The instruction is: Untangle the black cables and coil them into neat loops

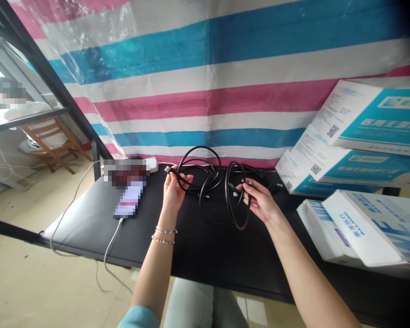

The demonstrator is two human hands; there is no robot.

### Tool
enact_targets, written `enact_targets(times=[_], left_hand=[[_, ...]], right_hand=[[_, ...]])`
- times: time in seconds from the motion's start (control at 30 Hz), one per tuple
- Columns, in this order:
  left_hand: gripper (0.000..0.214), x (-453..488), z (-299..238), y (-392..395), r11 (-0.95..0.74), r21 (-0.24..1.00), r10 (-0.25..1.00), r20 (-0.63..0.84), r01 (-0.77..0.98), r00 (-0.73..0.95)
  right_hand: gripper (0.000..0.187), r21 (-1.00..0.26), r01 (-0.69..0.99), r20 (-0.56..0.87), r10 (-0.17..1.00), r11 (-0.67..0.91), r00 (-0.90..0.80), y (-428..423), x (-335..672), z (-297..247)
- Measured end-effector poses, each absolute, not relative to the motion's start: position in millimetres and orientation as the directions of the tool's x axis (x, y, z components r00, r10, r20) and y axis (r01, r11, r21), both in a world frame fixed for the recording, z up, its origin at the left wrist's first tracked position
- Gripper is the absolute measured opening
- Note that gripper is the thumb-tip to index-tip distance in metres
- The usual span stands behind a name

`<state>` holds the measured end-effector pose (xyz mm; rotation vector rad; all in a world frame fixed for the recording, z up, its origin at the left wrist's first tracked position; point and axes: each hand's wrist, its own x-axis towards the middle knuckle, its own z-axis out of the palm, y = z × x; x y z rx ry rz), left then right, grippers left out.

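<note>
A tangle of black cable (212, 175) is held up in loops over the black table (205, 255). My left hand (173, 189) is closed on one end of the cable, with its plug sticking out above the fingers. My right hand (259, 200) pinches a hanging loop of the same cable near the middle. More loops of it rest on the table behind my hands.
A phone (130, 200) lies at the left of the table with a white charging lead (111, 243) running off the edge. White and blue boxes (362, 136) and white packages (365, 228) are stacked on the right. A striped tarp hangs behind; a wooden chair (53, 141) stands far left.
</note>
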<state>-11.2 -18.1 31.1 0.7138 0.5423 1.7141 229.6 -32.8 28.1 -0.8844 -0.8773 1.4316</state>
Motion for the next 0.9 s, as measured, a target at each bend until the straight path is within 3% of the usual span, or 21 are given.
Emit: enact_targets(times=[0.53, 0.9], left_hand=[[0.026, -14.5, 31.3, -16.4, -0.272, 0.633, 0.962, 0.165, -0.725, -0.217], [0.027, 13.0, 26.7, -23.7, -0.100, 0.722, 0.989, 0.149, -0.685, 0.013]], right_hand=[[0.026, -0.880, -0.473, -0.033, 0.999, -0.047, -0.038, -33.2, 231.5, 29.1], [0.035, -0.899, -0.431, -0.110, 0.992, -0.074, 0.060, -31.5, 221.7, 21.6]])
